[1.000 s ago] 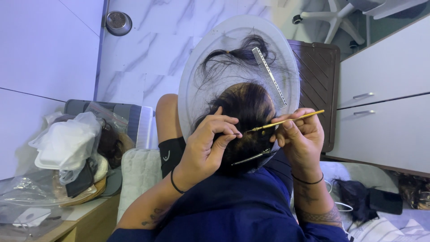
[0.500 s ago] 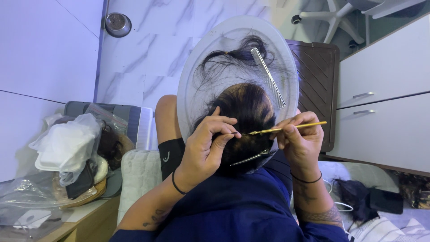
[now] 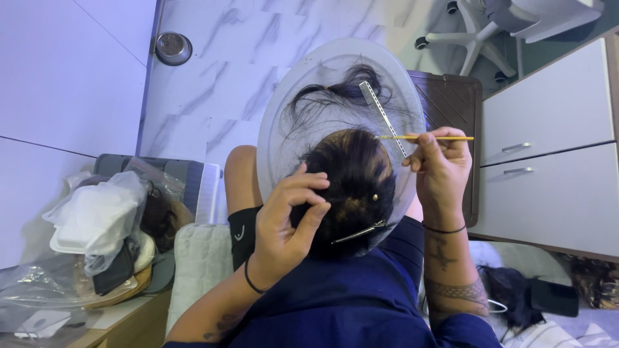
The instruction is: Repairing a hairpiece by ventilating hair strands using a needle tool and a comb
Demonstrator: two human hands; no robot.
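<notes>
A dark wig (image 3: 351,187) sits on a round white tray (image 3: 271,129) over my lap. My left hand (image 3: 290,219) pinches a lock of the wig's hair at its left side. My right hand (image 3: 442,171) is to the right of the wig and holds a thin yellow hook tool (image 3: 429,137) level, its tip near a metal comb (image 3: 383,119) lying on the tray. Loose dark strands (image 3: 332,96) lie on the tray's far part. A metal hair clip (image 3: 358,233) sits in the wig's near edge.
A metal bowl (image 3: 173,48) stands on the marble floor at the far left. An office chair base (image 3: 509,26) and white drawers (image 3: 548,148) are at the right. Plastic bags with white containers (image 3: 97,219) lie at my left, beside a pale cushion (image 3: 200,258). Dark hair bundles (image 3: 512,293) lie at lower right.
My right hand has drawn the yellow tool up and to the right, away from the wig and my left fingers. My left hand stays on the hair.
</notes>
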